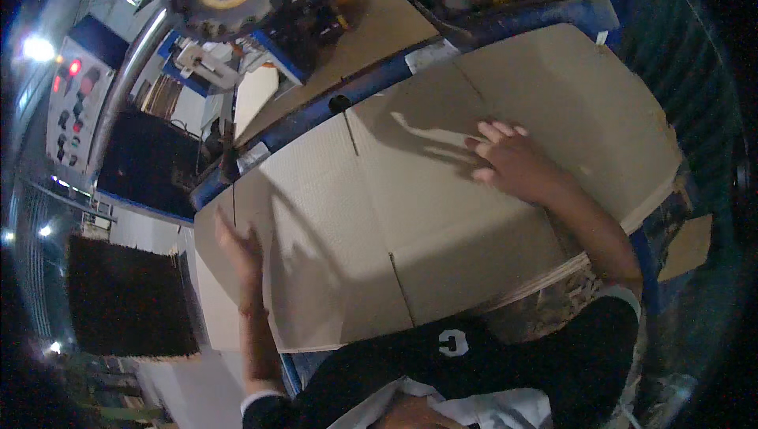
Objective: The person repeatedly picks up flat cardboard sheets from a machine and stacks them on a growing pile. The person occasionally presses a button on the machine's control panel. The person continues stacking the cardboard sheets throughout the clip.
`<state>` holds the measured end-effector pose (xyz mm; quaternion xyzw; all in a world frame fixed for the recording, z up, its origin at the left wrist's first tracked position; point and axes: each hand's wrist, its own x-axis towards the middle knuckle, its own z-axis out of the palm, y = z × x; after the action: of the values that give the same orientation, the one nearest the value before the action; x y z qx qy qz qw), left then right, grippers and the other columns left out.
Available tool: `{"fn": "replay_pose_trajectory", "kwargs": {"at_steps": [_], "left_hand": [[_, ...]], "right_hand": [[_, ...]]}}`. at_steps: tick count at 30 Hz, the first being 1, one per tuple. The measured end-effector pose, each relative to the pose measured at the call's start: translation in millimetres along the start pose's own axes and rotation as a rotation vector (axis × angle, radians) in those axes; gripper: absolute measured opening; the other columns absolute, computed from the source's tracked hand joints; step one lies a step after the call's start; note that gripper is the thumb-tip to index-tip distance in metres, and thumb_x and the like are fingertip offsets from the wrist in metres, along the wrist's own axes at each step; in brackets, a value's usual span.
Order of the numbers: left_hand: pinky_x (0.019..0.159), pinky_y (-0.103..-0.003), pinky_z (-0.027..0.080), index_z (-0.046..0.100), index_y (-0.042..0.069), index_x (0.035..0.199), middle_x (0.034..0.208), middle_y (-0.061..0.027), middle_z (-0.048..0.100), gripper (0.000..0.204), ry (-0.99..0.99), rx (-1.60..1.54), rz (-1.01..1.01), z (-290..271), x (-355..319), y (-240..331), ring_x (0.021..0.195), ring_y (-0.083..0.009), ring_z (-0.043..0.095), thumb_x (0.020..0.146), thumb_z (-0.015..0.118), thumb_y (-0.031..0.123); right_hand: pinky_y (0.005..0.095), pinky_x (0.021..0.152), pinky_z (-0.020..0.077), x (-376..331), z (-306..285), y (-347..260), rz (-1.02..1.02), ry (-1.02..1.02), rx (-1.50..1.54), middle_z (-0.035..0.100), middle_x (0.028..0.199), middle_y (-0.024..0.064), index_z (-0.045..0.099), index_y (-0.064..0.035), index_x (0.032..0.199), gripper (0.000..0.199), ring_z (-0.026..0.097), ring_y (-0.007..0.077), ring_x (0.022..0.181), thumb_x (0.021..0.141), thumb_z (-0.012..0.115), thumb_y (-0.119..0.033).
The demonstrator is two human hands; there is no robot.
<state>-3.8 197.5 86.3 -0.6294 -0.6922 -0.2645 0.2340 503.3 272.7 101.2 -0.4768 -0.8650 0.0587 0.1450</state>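
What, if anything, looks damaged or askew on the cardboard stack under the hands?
The cardboard sheet looks flat and whole, with the right hand pressed on top and the left hand at its left edge. Only the far right edge looks ragged, as if chipped. The stack's layers below sit slightly uneven.

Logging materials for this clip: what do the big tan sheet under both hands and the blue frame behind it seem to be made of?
Tan sheet: likely corrugated cardboard, matte, with fold creases and cut slots. Blue frame: probably painted metal, slightly glossy and scuffed.
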Motion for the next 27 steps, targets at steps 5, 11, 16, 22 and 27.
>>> {"fn": "replay_pose_trajectory", "kwargs": {"at_steps": [5,11,16,22,27], "left_hand": [[0.095,-0.039,0.036,0.034,-0.008,0.127,0.121,-0.0264,0.046,0.064,0.134,0.412,-0.827,-72,-107,-71,0.111,-0.0373,0.046,0.078,0.065,0.021],[0.08,-0.039,0.044,0.046,-0.011,0.112,0.104,-0.0227,0.056,0.051,0.152,-0.047,-1.321,-120,-163,-106,0.09,-0.0325,0.053,0.078,0.064,0.023],[0.08,-0.041,0.044,0.047,-0.012,0.112,0.105,-0.0229,0.057,0.055,0.095,-0.171,-1.272,-118,-169,-141,0.091,-0.0326,0.055,0.078,0.062,0.028],[0.1,-0.04,0.03,0.036,-0.005,0.13,0.133,-0.0223,0.038,0.066,0.245,-0.257,-1.166,-151,-152,-139,0.121,-0.0317,0.038,0.08,0.057,0.032],[0.106,-0.044,0.013,0.031,0.002,0.135,0.139,-0.0136,0.031,0.064,0.661,-0.922,-0.941,-209,-127,-117,0.129,-0.0274,0.026,0.081,0.056,0.028]], "right_hand": [[0.0412,0.1,0.0323,-125,-52,14,0.41,0.33,0.016,0.033,0.139,0.0143,0.044,-0.0102,0.128,0.054,0.034,0.0309,0.126,0.078,0.061,-0.017],[0.0389,0.102,0.0302,-201,24,20,1.045,0.711,-0.059,0.022,0.144,0.0162,0.029,-0.0076,0.137,0.058,0.023,0.0305,0.132,0.087,0.055,-0.019],[0.0435,0.107,0.0181,-209,54,28,0.978,0.718,-0.187,0.016,0.143,0.0242,0.018,0.0016,0.138,0.071,0.016,0.0379,0.133,0.087,0.054,-0.033],[0.0444,0.108,0.0149,-186,41,26,1.038,0.818,-0.164,0.01,0.145,0.0233,0.015,-0.0007,0.139,0.074,0.012,0.0372,0.134,0.088,0.049,-0.042],[0.0406,0.108,0.0149,-146,11,13,0.967,1.107,0.196,0.014,0.145,0.0211,0.021,-0.0002,0.138,0.069,0.015,0.0325,0.134,0.089,0.047,-0.041]]}}
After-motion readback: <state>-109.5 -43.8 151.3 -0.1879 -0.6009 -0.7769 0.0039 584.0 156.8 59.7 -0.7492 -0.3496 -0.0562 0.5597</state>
